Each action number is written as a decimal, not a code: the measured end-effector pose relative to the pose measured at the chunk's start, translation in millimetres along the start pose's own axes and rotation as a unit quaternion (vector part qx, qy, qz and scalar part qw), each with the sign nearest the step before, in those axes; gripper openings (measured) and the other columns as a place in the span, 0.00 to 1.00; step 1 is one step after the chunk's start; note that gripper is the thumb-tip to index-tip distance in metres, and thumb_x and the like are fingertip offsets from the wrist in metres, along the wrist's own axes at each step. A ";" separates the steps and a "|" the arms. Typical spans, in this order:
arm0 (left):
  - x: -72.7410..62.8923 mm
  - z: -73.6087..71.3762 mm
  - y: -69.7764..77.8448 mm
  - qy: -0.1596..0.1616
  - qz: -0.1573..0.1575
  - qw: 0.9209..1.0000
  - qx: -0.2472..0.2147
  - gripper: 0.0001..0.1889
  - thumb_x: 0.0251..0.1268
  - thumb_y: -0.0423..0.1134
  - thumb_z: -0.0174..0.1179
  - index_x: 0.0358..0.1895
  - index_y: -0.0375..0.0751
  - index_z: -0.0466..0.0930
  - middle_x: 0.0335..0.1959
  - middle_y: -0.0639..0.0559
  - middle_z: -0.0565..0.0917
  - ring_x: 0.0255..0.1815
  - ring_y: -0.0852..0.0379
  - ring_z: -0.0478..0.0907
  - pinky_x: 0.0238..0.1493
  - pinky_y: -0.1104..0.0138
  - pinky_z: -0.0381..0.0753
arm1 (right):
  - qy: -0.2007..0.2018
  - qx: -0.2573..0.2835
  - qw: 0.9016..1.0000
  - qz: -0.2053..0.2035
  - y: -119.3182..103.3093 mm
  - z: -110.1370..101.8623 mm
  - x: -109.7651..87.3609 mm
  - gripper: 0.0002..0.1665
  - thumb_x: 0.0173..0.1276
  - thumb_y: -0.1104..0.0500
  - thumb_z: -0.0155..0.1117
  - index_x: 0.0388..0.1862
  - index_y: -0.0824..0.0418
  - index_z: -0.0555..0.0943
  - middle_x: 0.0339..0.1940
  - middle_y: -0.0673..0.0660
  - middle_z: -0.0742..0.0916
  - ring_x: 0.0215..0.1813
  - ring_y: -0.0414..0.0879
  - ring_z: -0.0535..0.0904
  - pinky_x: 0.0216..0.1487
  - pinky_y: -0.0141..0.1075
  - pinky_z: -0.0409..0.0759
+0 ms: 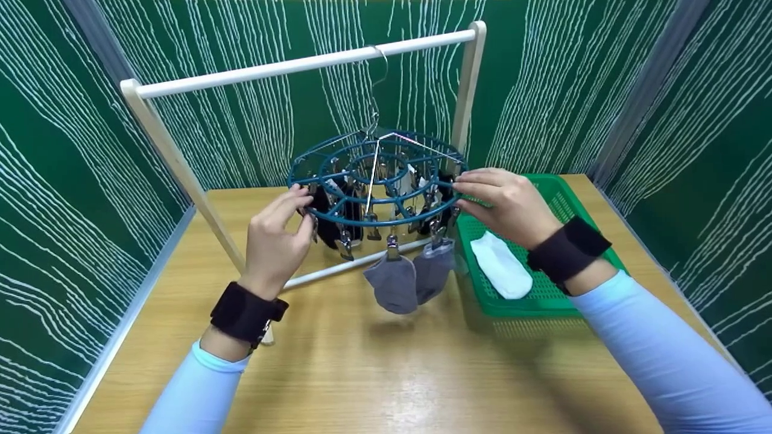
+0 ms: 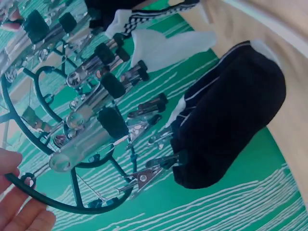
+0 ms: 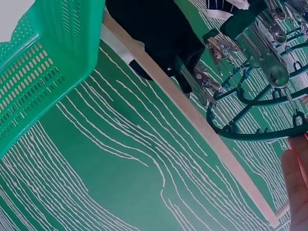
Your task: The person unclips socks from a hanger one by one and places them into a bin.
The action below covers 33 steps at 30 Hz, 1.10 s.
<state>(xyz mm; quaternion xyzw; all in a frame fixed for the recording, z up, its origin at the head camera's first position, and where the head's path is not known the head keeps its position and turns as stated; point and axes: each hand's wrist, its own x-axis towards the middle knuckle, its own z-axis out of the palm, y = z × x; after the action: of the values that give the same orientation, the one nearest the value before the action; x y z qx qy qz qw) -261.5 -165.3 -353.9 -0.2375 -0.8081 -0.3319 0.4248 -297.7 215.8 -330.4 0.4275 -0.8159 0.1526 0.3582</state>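
The round clip hanger (image 1: 386, 223) hangs by its hook from the bar of the rack (image 1: 289, 67), above the tabletop (image 1: 392, 374), and its rim runs between the two hands. The left hand (image 1: 280, 241) pinches the rim at its left edge, with thumb and fingers set narrowly about it; the right hand (image 1: 506, 202) grips the opposite edge, its fingertips against the rim. Two gray socks (image 1: 395, 286) dangle from clips at the near side, between the hands and touching neither. A black sock (image 2: 231, 115) hangs beyond the left fingers. Below the right hand, a white sock (image 1: 502, 265) lies in the green basket (image 1: 531, 310).
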 end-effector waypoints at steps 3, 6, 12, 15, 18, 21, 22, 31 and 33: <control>-3.5 -0.4 5.6 0.013 0.002 1.000 0.001 0.14 0.66 0.20 0.62 0.52 0.25 0.88 0.58 0.31 0.90 0.68 0.34 0.85 0.75 0.49 0.80 | 0.003 0.000 1.000 -0.005 -1.6 0.7 0.1 0.16 0.66 0.70 0.80 0.53 0.70 0.91 0.49 0.68 0.94 0.53 0.64 0.91 0.56 0.57 0.90; -11.6 1.5 15.1 0.044 0.019 0.999 -0.002 0.16 0.64 0.18 0.60 0.54 0.26 0.87 0.60 0.31 0.88 0.69 0.33 0.82 0.78 0.50 0.76 | 0.006 0.004 1.000 -0.006 -3.9 0.6 0.6 0.15 0.65 0.69 0.80 0.51 0.71 0.91 0.47 0.68 0.94 0.51 0.63 0.92 0.54 0.56 0.91; -29.5 10.0 37.4 0.116 0.102 0.988 -0.009 0.15 0.60 0.21 0.63 0.51 0.28 0.84 0.51 0.33 0.87 0.55 0.36 0.83 0.69 0.59 0.80 | 0.001 0.006 1.000 -0.011 -8.2 -0.2 3.0 0.15 0.65 0.68 0.81 0.50 0.70 0.92 0.46 0.68 0.94 0.49 0.62 0.91 0.52 0.55 0.91; -33.7 14.5 46.9 0.112 0.144 0.983 -0.018 0.13 0.59 0.24 0.66 0.47 0.29 0.82 0.42 0.36 0.86 0.44 0.42 0.82 0.54 0.61 0.84 | 0.005 0.004 1.000 -0.012 -9.3 -0.9 3.1 0.15 0.64 0.69 0.82 0.50 0.71 0.92 0.46 0.68 0.94 0.48 0.63 0.91 0.51 0.55 0.92; -35.7 18.0 55.5 0.069 0.158 0.984 -0.034 0.12 0.60 0.26 0.70 0.47 0.30 0.82 0.39 0.40 0.86 0.39 0.46 0.82 0.44 0.59 0.85 | 0.008 -0.002 1.000 -0.013 -10.0 -1.5 3.4 0.15 0.64 0.68 0.82 0.49 0.70 0.92 0.46 0.67 0.94 0.48 0.62 0.91 0.51 0.54 0.92; -37.0 20.7 61.7 0.007 0.139 0.990 -0.039 0.14 0.63 0.29 0.75 0.49 0.31 0.84 0.40 0.42 0.88 0.40 0.48 0.85 0.43 0.60 0.88 | 0.009 -0.005 1.000 -0.018 -10.3 -1.2 3.5 0.15 0.64 0.67 0.82 0.49 0.71 0.92 0.46 0.67 0.94 0.48 0.62 0.91 0.52 0.54 0.92; -37.3 21.8 62.8 -0.014 0.127 0.991 -0.036 0.14 0.63 0.31 0.76 0.49 0.31 0.84 0.40 0.42 0.89 0.40 0.48 0.86 0.44 0.59 0.89 | 0.010 -0.005 1.000 -0.020 -10.4 -0.9 3.4 0.15 0.64 0.67 0.82 0.49 0.71 0.92 0.46 0.67 0.94 0.48 0.62 0.91 0.52 0.54 0.91; -25.2 28.2 66.9 -0.187 -0.033 0.979 -0.075 0.20 0.73 0.38 0.72 0.59 0.27 0.84 0.53 0.34 0.91 0.55 0.41 0.91 0.60 0.51 0.89 | 0.008 -0.015 1.000 -0.025 -12.2 -0.5 3.4 0.15 0.65 0.65 0.82 0.49 0.70 0.92 0.45 0.67 0.94 0.48 0.61 0.92 0.52 0.53 0.92; -19.9 28.9 65.7 -0.217 -0.057 0.970 -0.095 0.19 0.74 0.38 0.71 0.58 0.27 0.84 0.55 0.33 0.91 0.57 0.40 0.90 0.63 0.50 0.88 | 0.010 -0.015 1.000 -0.025 -12.1 -0.3 2.8 0.15 0.65 0.65 0.82 0.49 0.70 0.92 0.45 0.67 0.94 0.48 0.62 0.92 0.53 0.54 0.92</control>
<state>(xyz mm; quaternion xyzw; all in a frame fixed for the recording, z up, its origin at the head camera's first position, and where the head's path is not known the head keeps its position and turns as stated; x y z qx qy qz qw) -222.6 -102.2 -360.8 -0.2969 -0.8578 -0.3712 0.1954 -288.8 207.2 -328.9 0.4411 -0.8035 0.1355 0.3761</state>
